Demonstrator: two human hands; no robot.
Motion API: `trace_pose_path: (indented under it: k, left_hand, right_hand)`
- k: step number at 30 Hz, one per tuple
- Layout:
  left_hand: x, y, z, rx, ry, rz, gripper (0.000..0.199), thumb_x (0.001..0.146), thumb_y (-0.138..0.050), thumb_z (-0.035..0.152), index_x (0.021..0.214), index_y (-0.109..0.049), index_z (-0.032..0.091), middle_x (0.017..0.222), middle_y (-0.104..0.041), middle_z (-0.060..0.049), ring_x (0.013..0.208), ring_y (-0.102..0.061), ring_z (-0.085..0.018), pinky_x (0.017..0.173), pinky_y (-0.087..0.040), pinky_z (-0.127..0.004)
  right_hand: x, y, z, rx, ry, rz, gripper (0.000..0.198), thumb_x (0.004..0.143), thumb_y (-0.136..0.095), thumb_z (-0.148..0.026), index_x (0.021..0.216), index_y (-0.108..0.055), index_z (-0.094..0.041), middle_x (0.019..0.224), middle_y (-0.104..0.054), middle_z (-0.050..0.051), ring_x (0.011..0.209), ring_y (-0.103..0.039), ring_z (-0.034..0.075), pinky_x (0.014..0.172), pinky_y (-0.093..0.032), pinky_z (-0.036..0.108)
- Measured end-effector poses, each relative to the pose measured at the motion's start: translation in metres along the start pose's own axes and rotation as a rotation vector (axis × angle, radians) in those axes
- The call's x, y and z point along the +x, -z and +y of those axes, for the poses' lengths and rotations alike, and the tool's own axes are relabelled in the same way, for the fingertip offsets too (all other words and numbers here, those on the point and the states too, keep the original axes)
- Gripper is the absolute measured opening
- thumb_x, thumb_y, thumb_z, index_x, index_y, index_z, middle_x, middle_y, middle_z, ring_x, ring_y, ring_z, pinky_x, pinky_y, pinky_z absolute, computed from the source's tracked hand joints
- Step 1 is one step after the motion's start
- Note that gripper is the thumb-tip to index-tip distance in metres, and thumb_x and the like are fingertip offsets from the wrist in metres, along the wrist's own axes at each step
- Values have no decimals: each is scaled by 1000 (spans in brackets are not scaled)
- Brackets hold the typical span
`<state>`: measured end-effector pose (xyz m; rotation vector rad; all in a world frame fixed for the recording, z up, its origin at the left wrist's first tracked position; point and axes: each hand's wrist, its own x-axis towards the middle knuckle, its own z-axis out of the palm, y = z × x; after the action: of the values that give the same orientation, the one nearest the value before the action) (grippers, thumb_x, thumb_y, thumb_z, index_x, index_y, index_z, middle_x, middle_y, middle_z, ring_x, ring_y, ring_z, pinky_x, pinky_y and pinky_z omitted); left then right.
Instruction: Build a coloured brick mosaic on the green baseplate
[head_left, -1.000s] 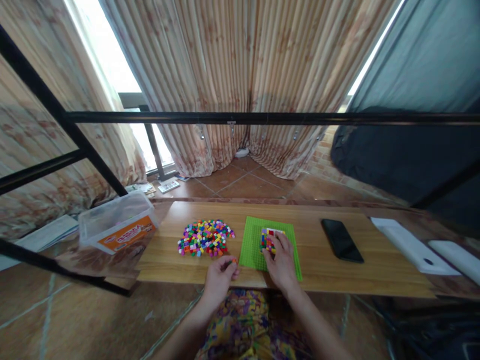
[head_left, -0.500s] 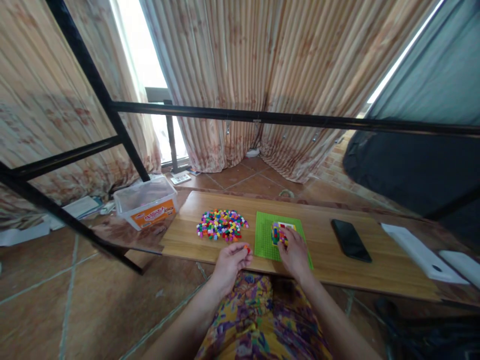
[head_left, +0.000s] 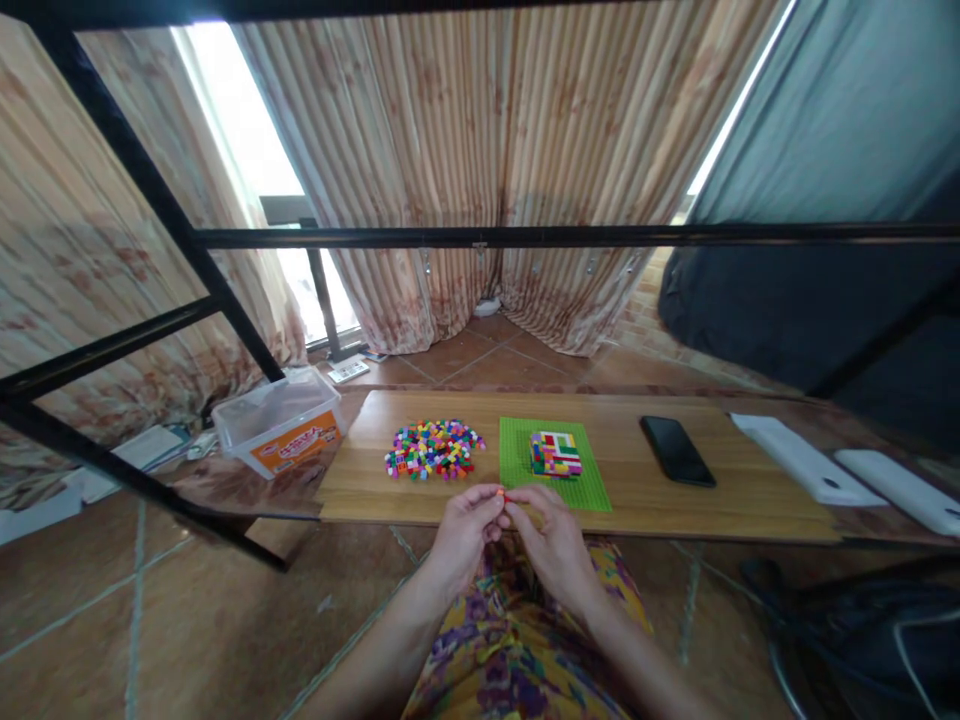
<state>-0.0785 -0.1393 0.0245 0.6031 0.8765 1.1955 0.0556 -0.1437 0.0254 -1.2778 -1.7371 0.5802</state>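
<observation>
Pinching small orange-red piece (head_left: 501,493) with left hand (head_left: 469,523) and right hand (head_left: 553,535), lower centre of frame, near green baseplate (head_left: 515,457). Best to hold lightly by sides, keeping both steady.

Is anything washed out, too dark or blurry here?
In the head view, the window at upper left is blown out to white; the dark cloth at right loses detail; the small orange piece between the left hand and right hand looks too soft to make out clearly.
</observation>
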Motion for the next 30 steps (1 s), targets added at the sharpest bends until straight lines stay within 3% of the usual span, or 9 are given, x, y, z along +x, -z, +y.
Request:
trace_pose_path:
  k: [9, 19, 30]
  left_hand:
    - [-5, 1, -8, 14, 69, -37, 37, 59, -86, 32, 85, -69, 12, 69, -65, -1, 57, -56, -6, 54, -40, -16]
    - [-3, -6, -15, 100, 91, -7, 31, 64, -82, 30, 85, -70, 11, 77, -71, -7, 58, -58, -7, 53, -39, -17]
    - [-8, -16, -20, 163, 42, 32, 30, 65, -82, 25, 89, -72, 11, 78, -71, -6, 61, -59, -7, 56, -43, -16]
  right_hand:
    - [-11, 5, -1, 83, -105, 3, 21, 89, -54, -36, 82, -69, -23, 88, -69, 4, 89, -63, 21, 81, -49, 34]
    - [-20, 45, 46, -24, -149, 213, 28, 88, -55, -44, 85, -71, -21, 92, -71, 7, 91, -65, 24, 86, -48, 39]
    - [-18, 67, 63, -54, -93, 213, 30, 87, -54, -45, 85, -71, -21, 92, -70, 8, 92, -64, 24, 86, -48, 40]
